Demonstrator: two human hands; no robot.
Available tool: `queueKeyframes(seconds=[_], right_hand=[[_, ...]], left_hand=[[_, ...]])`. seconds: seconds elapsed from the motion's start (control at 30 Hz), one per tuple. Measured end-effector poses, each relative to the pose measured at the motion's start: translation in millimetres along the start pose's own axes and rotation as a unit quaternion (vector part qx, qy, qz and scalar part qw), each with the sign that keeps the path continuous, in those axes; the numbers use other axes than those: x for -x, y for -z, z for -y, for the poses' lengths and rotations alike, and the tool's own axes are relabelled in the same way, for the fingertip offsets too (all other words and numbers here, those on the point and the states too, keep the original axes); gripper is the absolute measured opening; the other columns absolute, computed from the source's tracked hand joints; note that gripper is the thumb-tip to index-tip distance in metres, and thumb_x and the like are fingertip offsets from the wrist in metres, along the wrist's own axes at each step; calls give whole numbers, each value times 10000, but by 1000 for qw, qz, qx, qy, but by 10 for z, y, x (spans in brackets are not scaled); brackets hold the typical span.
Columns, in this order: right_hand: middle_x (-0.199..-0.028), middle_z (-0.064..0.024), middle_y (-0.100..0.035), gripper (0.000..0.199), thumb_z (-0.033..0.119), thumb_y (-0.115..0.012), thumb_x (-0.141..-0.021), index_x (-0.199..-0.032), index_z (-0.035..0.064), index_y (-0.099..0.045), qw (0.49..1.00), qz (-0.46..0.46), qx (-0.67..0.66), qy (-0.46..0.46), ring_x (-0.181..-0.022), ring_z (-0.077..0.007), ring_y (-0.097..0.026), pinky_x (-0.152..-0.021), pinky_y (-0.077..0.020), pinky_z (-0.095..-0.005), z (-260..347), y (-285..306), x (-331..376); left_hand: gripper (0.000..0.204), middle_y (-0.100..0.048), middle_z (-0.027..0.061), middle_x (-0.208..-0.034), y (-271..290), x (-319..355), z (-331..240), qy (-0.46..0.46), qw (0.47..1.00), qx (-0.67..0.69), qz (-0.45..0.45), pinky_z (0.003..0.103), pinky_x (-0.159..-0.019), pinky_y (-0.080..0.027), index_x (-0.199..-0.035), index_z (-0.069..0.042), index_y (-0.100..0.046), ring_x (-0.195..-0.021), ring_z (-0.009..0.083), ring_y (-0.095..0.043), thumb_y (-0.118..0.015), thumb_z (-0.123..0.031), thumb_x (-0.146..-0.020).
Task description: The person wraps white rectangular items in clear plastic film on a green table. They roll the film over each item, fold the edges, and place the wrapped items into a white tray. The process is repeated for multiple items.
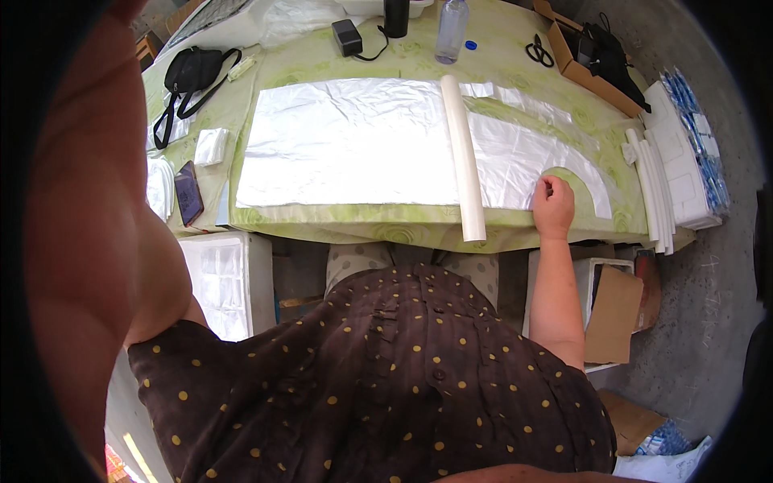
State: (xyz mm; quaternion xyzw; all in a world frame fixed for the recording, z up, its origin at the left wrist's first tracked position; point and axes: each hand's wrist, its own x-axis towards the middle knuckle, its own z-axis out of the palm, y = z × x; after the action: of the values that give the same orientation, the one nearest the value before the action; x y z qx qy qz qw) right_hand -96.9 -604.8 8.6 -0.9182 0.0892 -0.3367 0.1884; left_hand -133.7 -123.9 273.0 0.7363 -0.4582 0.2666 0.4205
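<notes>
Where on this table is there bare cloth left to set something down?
Bare tablecloth lies between the silver sheet and the black adapter, and beside the black bag. A narrow strip runs along the near edge. The right end is crowded: white strips, cardboard box, scissors. The right hand pinches the sheet's edge.

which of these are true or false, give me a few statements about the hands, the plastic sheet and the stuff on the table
1. The right hand pinches the clear plastic sheet near the table's front edge. True.
2. The white roll stands upright. False: it lies flat across the sheet.
3. Scissors lie at the table's far side. True.
4. The left hand holds the roll. False: no left hand shows; only an upper arm, raised at the left.
5. The clear bottle lies on its side. False: it stands upright.
</notes>
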Motion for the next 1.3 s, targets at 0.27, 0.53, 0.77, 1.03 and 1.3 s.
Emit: queueKeyframes(seconds=[0.27,0.53,0.77,1.03,1.3], right_hand=[[-886,-83,-670,96,170,-668,-887,-916,81,-691,1000,-2,12,1,-844,-309,-617,-781,-507,-415,-32,37,15],[-890,-86,-670,99,171,-669,-888,-921,80,-691,1000,2,8,-6,-859,-310,-616,-785,-506,-419,-30,32,33],[-876,-87,-665,81,158,-671,-885,-905,81,-687,1000,-5,-1,7,-835,-313,-611,-769,-503,-421,5,6,2],[-871,-86,-662,76,154,-675,-879,-905,84,-686,1000,-9,7,8,-837,-315,-610,-769,-503,-422,-27,23,23],[-880,-86,-665,91,166,-679,-878,-914,83,-689,1000,-4,7,4,-852,-316,-612,-780,-504,-423,-21,20,17]], left_hand=[[544,-581,154,-1379,191,-430,13,-50,999,1,10,468,-1141,-373,-1393,-43,-525,-1334,296,-514,-646,-333,-949],[545,-585,157,-1371,266,-591,30,-67,997,-5,24,466,-1137,-377,-1388,-37,-527,-1328,298,-519,-654,-326,-943],[546,-589,159,-1364,312,-673,-21,-76,997,-11,32,465,-1133,-380,-1383,-33,-530,-1323,299,-523,-661,-319,-937],[547,-594,161,-1355,329,-654,12,-78,996,-9,34,462,-1129,-384,-1377,-27,-532,-1317,300,-527,-670,-311,-931],[548,-599,163,-1347,344,-651,15,-82,996,-11,39,460,-1125,-388,-1372,-22,-534,-1311,301,-532,-678,-303,-924]])
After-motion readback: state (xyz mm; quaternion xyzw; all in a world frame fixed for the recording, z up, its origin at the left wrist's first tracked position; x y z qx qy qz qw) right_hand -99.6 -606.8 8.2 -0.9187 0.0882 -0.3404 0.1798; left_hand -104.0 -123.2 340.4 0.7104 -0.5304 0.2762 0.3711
